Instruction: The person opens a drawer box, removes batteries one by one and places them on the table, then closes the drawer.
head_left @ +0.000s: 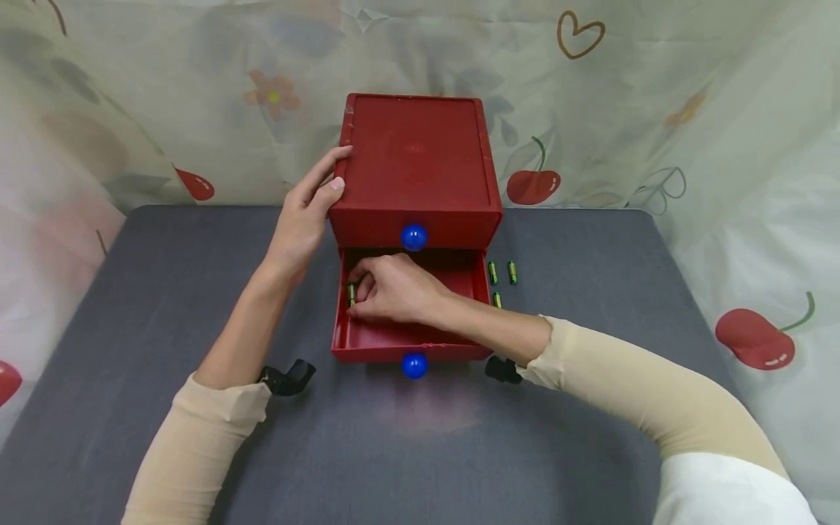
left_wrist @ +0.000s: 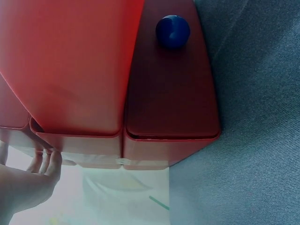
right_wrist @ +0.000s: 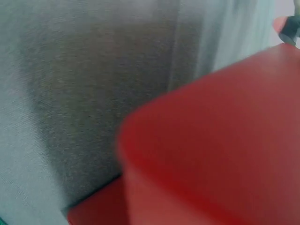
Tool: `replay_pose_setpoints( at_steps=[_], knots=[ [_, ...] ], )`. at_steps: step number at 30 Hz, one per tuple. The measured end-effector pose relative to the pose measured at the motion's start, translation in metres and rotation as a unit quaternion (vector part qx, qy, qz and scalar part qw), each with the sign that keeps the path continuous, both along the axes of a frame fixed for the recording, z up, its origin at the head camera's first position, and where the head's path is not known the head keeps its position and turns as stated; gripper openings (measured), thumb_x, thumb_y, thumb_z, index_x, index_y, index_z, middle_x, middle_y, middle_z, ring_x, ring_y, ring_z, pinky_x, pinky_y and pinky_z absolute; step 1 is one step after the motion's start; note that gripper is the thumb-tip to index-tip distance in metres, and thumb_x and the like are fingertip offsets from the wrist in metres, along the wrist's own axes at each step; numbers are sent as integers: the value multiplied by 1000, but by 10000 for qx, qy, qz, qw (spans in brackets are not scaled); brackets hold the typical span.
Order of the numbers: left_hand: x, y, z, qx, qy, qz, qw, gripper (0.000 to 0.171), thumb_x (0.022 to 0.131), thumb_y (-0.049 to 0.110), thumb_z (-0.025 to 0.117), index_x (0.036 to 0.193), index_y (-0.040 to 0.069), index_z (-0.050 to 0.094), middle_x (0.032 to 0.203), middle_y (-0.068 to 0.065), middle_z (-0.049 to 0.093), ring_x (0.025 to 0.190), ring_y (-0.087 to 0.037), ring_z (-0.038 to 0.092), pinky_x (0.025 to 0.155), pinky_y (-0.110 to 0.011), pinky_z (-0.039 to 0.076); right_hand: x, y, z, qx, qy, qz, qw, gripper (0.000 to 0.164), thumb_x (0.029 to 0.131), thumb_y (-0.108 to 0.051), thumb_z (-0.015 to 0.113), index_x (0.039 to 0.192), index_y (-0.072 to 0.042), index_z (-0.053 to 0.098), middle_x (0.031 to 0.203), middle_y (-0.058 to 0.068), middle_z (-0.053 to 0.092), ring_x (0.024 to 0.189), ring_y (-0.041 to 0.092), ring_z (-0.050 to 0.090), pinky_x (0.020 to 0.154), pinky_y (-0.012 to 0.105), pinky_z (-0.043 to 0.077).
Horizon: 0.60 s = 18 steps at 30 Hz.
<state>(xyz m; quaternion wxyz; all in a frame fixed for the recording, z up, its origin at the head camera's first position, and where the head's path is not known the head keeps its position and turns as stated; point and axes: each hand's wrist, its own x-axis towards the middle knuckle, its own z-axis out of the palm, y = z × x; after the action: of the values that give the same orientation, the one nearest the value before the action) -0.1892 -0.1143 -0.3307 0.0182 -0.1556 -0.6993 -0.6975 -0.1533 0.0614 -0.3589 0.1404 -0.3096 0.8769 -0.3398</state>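
Note:
A red two-drawer box point(head_left: 415, 153) with blue ball knobs stands on the table, its lower drawer point(head_left: 394, 337) pulled out. My left hand point(head_left: 303, 219) rests against the box's left side, with fingertips at the top edge; in the left wrist view, the hand point(left_wrist: 35, 180) shows at the lower left beside the red wall. Inside the lower drawer, my right hand point(head_left: 400, 292) pinches a small green battery point(head_left: 351, 294) at the left wall, between thumb and fingers. Red plastic fills much of the right wrist view, with a dark battery end point(right_wrist: 289, 30) by a fingertip at the upper right.
Three more green batteries lie on the grey table point(head_left: 590, 292) right of the drawer, one of them a battery point(head_left: 512, 273) standing farther out. A patterned curtain point(head_left: 216, 87) hangs behind and at both sides. Black wrist straps point(head_left: 287, 379) show below both forearms.

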Motion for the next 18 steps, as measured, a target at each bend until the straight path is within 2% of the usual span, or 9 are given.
replay_pose_setpoints(
  at_steps=[3,10,18],
  knots=[
    [0,-1,0,-42,29,21,10000,44,104,28,49,148,30,48,153,7,39,135,-16,43,111,-43,32,0,2,4,-154,-256,-33,9995,38,85,-24,80,115,-5,67,85,-4,70,75,4,66,76,17,53],
    [0,0,0,-120,41,63,9999,44,104,28,49,148,30,48,153,7,39,134,-16,43,110,-43,33,3,6,7,-260,-737,-139,9968,42,86,-20,79,121,-3,65,90,-1,73,79,5,69,69,20,55],
    [1,0,0,-148,22,69,9999,44,104,29,48,148,31,48,154,8,38,136,-15,42,111,-43,31,6,11,10,-242,-814,-144,9963,43,86,-19,80,123,-5,65,94,0,73,84,6,69,74,19,55]
  ],
)
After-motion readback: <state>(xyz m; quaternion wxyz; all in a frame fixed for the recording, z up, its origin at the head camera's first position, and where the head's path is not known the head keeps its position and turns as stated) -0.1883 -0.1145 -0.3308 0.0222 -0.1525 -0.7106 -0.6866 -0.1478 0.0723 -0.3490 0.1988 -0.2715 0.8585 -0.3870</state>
